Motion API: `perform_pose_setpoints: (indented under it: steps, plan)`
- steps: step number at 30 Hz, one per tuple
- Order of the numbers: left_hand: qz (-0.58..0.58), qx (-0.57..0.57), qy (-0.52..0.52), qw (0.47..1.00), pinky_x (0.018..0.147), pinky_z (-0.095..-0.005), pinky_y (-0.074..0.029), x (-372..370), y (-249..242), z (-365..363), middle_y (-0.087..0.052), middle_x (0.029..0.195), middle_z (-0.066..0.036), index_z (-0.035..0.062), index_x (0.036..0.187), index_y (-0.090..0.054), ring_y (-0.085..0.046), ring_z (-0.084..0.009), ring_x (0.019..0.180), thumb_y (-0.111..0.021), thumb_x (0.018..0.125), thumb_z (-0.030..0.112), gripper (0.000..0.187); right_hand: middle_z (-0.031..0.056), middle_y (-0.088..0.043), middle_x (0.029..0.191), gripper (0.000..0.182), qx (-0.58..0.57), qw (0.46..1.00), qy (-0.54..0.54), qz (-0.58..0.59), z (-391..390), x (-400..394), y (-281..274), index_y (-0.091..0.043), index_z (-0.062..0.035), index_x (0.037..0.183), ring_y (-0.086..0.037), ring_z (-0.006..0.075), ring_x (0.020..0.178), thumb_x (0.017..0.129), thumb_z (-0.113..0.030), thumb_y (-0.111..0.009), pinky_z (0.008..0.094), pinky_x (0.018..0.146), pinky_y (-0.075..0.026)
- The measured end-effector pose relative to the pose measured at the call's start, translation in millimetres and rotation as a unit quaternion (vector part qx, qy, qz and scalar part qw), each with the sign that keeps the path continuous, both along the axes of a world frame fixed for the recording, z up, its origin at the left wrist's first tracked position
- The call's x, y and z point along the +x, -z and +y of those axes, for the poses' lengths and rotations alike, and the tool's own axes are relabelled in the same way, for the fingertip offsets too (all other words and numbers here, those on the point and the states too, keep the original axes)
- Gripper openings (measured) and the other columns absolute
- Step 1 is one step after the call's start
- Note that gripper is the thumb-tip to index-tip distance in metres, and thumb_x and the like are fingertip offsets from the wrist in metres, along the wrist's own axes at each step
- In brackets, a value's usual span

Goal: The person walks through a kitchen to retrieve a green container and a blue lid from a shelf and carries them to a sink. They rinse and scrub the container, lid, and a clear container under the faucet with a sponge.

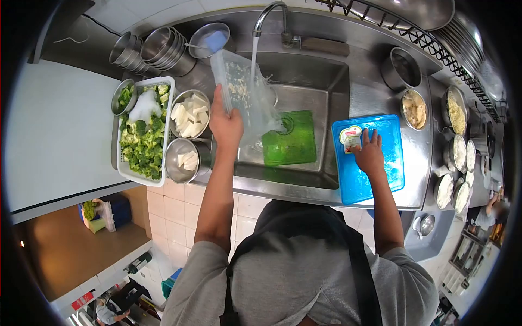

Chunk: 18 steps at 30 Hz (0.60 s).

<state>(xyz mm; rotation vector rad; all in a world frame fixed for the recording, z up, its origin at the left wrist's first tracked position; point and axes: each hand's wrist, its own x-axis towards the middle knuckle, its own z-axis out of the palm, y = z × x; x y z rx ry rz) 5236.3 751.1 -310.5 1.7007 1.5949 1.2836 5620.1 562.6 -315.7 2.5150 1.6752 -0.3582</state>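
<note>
Grey shirt (293,266) fills the foreground, arms reaching forward! Left hand (225,124) pinches the edge of a clear tub (239,92), tilted over the sink (338,98), water from the tap (286,37) hitting it. Right hand (370,157), fingers spread, presses a blue lid (390,144) beside the sink. Green lid (299,144) lies inside, broccoli (141,138) well left.

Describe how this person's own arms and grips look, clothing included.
The left sleeve and right sleeve are loose, plain grey and roughly elbow-length. Below them, the left forearm and right forearm are uncovered. The left grip and right grip are ungloved, and no watch or bracelet is visible.
</note>
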Motion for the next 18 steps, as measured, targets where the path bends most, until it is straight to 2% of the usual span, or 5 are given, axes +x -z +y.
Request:
perform_pose_setpoints:
  steps: [7,10,13,16,18]
  plan:
    - [-0.017,-0.056,0.005,0.998,0.097,-0.0339,-0.051,25,25,15,-0.066,0.133,-0.017,0.0100,0.152,-0.047,-0.067,-0.0251,0.115,-0.060,0.079,-0.004,0.075,0.0375,-0.028,0.158,0.079,-0.001,1.000,0.017,-0.008,-1,5,12,-0.036,0.0016,0.155,-0.026,0.0560,0.148,0.094,-0.036,-0.067,0.0542,0.118,-0.035]
    - [-0.022,0.002,0.030,0.999,0.088,-0.0329,-0.054,32,52,28,-0.067,0.132,-0.017,0.0089,0.151,-0.047,-0.070,-0.0223,0.104,-0.061,0.079,-0.004,0.075,0.0373,-0.028,0.159,0.078,-0.004,1.000,0.020,-0.005,-1,4,11,-0.036,0.0015,0.155,-0.026,0.0563,0.147,0.094,-0.035,-0.066,0.0548,0.117,-0.036]
    - [-0.079,-0.060,0.032,0.995,0.077,-0.0310,-0.055,34,76,45,-0.066,0.132,-0.016,0.0060,0.152,-0.045,-0.070,-0.0185,0.092,-0.061,0.080,-0.004,0.074,0.0375,-0.030,0.158,0.078,0.003,1.000,0.021,0.002,-1,3,8,-0.036,0.0036,0.155,-0.026,0.0568,0.147,0.094,-0.035,-0.066,0.0555,0.119,-0.033]
    - [-0.162,-0.117,0.038,0.979,0.097,-0.0350,-0.052,34,90,53,-0.071,0.126,-0.017,0.0061,0.150,-0.047,-0.071,-0.0239,0.107,-0.062,0.080,-0.001,0.071,0.0367,-0.033,0.156,0.077,0.000,1.000,-0.002,-0.003,-1,1,5,-0.036,0.0064,0.153,-0.025,0.0569,0.147,0.095,-0.035,-0.065,0.0561,0.121,-0.029]
    - [-0.149,-0.107,0.045,0.982,0.097,-0.0343,-0.052,32,100,56,-0.071,0.125,-0.017,0.0051,0.149,-0.047,-0.070,-0.0223,0.107,-0.063,0.081,-0.001,0.070,0.0358,-0.036,0.156,0.076,0.005,1.000,0.004,0.002,-1,1,5,-0.036,0.0076,0.153,-0.025,0.0570,0.147,0.096,-0.034,-0.065,0.0562,0.122,-0.027]
